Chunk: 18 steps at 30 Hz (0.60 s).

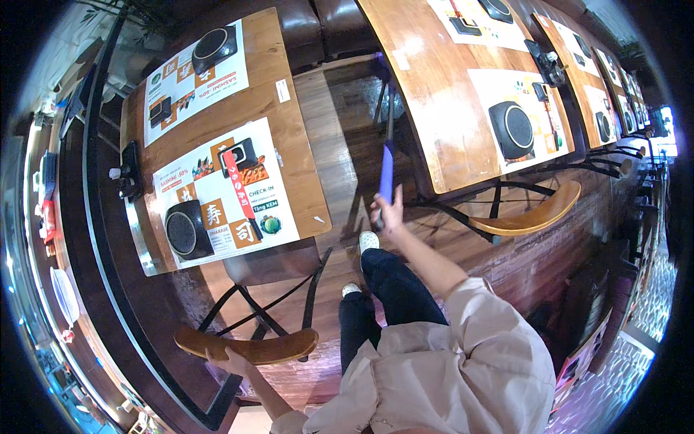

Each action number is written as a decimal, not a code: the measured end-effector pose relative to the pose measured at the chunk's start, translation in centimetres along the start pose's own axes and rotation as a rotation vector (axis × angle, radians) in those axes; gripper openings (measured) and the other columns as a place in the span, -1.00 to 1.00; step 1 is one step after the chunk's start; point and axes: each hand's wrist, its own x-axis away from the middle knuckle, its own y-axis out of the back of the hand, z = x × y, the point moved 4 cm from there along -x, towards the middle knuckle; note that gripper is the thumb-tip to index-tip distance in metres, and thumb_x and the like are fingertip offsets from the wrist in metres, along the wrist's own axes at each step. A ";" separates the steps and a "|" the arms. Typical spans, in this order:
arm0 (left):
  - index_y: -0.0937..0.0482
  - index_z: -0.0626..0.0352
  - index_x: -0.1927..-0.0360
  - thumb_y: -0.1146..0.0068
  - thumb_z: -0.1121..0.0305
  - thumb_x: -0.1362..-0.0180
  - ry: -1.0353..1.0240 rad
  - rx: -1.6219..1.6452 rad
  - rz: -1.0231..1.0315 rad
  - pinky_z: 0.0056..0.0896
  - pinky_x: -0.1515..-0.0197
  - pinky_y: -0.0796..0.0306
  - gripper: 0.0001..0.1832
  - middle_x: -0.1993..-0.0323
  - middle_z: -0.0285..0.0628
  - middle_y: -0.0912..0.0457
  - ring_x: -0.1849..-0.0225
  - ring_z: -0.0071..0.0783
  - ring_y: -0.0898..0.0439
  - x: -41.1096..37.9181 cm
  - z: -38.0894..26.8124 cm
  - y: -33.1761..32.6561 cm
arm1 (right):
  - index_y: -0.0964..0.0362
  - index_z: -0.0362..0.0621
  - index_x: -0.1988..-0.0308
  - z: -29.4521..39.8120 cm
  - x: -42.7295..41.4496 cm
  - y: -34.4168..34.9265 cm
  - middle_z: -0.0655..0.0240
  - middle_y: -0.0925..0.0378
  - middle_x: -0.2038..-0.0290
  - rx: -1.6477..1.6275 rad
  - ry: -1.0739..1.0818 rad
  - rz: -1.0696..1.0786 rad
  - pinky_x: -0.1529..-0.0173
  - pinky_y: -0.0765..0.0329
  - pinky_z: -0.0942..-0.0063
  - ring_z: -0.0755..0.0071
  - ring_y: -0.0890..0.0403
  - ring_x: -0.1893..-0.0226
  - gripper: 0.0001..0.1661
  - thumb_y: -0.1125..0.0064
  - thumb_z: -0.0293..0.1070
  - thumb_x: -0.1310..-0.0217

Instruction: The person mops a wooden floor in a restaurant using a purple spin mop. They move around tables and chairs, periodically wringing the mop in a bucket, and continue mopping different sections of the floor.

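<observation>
My right hand (388,212) is closed around the purple grip of a long-handled tool (386,168). Its shaft runs away from me between two tables, and its far end lies in shadow beside the right table, too dark to identify. My left hand (232,362) is at the curved wooden backrest of a chair (271,348), with its fingers at the backrest's lower left edge. That chair stands at the near side of the left wooden table (301,163), which carries printed paper placemats, black plates and small black dishes.
On the right, a wooden table (434,141) bears similar settings, and a chair with a curved backrest (528,217) stands beside it. More set tables (583,116) recede to the right. A dark partition frame (108,260) runs along the left. Dark padded seating (295,32) lies beyond the tables.
</observation>
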 end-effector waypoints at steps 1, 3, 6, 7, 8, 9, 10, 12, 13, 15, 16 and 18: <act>-0.25 0.13 -0.29 -0.06 0.64 -0.04 0.008 0.009 0.002 -0.12 -0.39 -0.09 -0.33 -0.28 0.02 -0.27 -0.30 -0.04 -0.27 -0.3 0.4 -0.2 | -0.05 0.33 -0.33 0.6 -2.2 1.2 0.36 -0.35 0.57 0.014 0.026 -0.064 0.68 -0.38 0.52 0.52 -0.35 0.74 -0.25 -0.09 -0.43 -0.22; -0.27 0.16 -0.28 -0.06 0.64 -0.03 0.031 0.011 0.013 -0.11 -0.40 -0.07 -0.35 -0.28 0.02 -0.28 -0.30 -0.04 -0.26 -0.4 1.2 0.2 | 0.27 0.53 -0.42 2.0 -3.4 1.0 0.37 -0.33 0.56 0.057 -0.055 0.071 0.67 -0.37 0.54 0.56 -0.32 0.74 0.01 -0.09 -0.46 -0.22; -0.25 0.22 -0.27 -0.04 0.63 -0.05 -0.068 -0.143 0.004 -0.10 -0.39 -0.08 -0.36 -0.27 0.04 -0.28 -0.30 -0.01 -0.26 0.0 -0.9 -0.1 | 0.29 0.51 -0.43 2.2 2.2 1.3 0.39 -0.32 0.57 -0.002 -0.077 0.144 0.69 -0.35 0.55 0.55 -0.33 0.74 0.03 -0.05 -0.54 -0.19; -0.25 0.23 -0.27 -0.03 0.63 -0.05 -0.060 -0.132 0.015 -0.10 -0.39 -0.08 -0.37 -0.27 0.05 -0.27 -0.31 0.00 -0.25 -0.2 -0.6 -0.1 | 0.29 0.49 -0.43 2.1 5.5 1.9 0.40 -0.32 0.58 0.021 -0.083 0.156 0.70 -0.34 0.54 0.55 -0.32 0.75 0.03 -0.03 -0.56 -0.19; -0.24 0.25 -0.27 -0.03 0.62 -0.05 -0.054 -0.117 0.027 -0.10 -0.39 -0.08 -0.37 -0.28 0.07 -0.27 -0.31 0.01 -0.25 -0.4 0.2 0.0 | 0.34 0.43 -0.44 2.3 9.2 3.4 0.40 -0.31 0.60 0.055 -0.130 0.186 0.73 -0.33 0.53 0.54 -0.32 0.77 0.05 -0.03 -0.56 -0.19; -0.23 0.26 -0.27 -0.03 0.61 -0.05 -0.046 -0.101 0.041 -0.10 -0.39 -0.08 -0.37 -0.28 0.08 -0.27 -0.31 0.01 -0.24 -0.7 0.8 0.0 | 0.38 0.37 -0.44 2.7 13.1 5.7 0.40 -0.31 0.62 0.091 -0.175 0.213 0.76 -0.31 0.51 0.52 -0.32 0.79 0.06 -0.03 -0.57 -0.18; -0.22 0.25 -0.29 -0.04 0.59 -0.05 -0.045 -0.148 0.046 -0.09 -0.39 -0.07 -0.35 -0.28 0.11 -0.26 -0.32 0.03 -0.23 -0.7 0.6 0.0 | 0.37 0.37 -0.45 3.2 16.9 8.0 0.41 -0.29 0.62 0.081 -0.216 0.215 0.77 -0.28 0.52 0.52 -0.31 0.78 0.05 -0.03 -0.56 -0.19; -0.21 0.24 -0.30 -0.05 0.58 -0.03 0.013 -0.108 0.067 -0.09 -0.39 -0.07 -0.33 -0.29 0.12 -0.25 -0.31 0.05 -0.24 -0.2 -0.7 -0.6 | 0.33 0.30 -0.45 6.6 24.3 12.8 0.39 -0.35 0.57 0.370 -0.261 0.180 0.68 -0.34 0.50 0.53 -0.36 0.73 0.04 -0.05 -0.59 -0.19; -0.20 0.24 -0.30 -0.05 0.57 -0.03 0.057 -0.098 0.044 -0.09 -0.39 -0.07 -0.32 -0.30 0.13 -0.24 -0.31 0.06 -0.24 -0.1 -0.7 0.7 | 0.28 0.22 -0.45 11.1 28.2 12.5 0.37 -0.40 0.51 0.339 -0.436 0.194 0.60 -0.38 0.52 0.54 -0.40 0.67 0.03 -0.07 -0.61 -0.16; -0.18 0.20 -0.32 -0.03 0.57 -0.04 0.041 -0.132 0.052 -0.08 -0.38 -0.09 -0.31 -0.31 0.14 -0.23 -0.29 0.10 -0.26 -1.9 4.2 1.4 | 0.21 0.17 -0.45 13.8 32.0 16.0 0.34 -0.47 0.40 0.383 -0.506 0.191 0.56 -0.44 0.54 0.54 -0.47 0.62 0.04 -0.12 -0.61 -0.12; -0.17 0.18 -0.32 -0.03 0.57 -0.05 0.031 -0.124 0.062 -0.07 -0.37 -0.10 -0.31 -0.31 0.14 -0.22 -0.29 0.11 -0.27 -1.8 4.2 1.1 | 0.18 0.17 -0.44 15.5 33.8 16.7 0.32 -0.50 0.36 0.373 -0.568 0.189 0.58 -0.46 0.53 0.54 -0.49 0.63 0.03 -0.14 -0.60 -0.11; -0.18 0.13 -0.32 -0.03 0.56 -0.06 0.040 -0.162 0.069 -0.05 -0.35 -0.14 -0.31 -0.31 0.13 -0.22 -0.28 0.13 -0.28 -1.4 2.0 0.8 | 0.15 0.17 -0.44 18.0 35.4 16.4 0.32 -0.52 0.33 0.401 -0.613 0.191 0.64 -0.45 0.52 0.54 -0.48 0.69 0.00 -0.15 -0.57 -0.12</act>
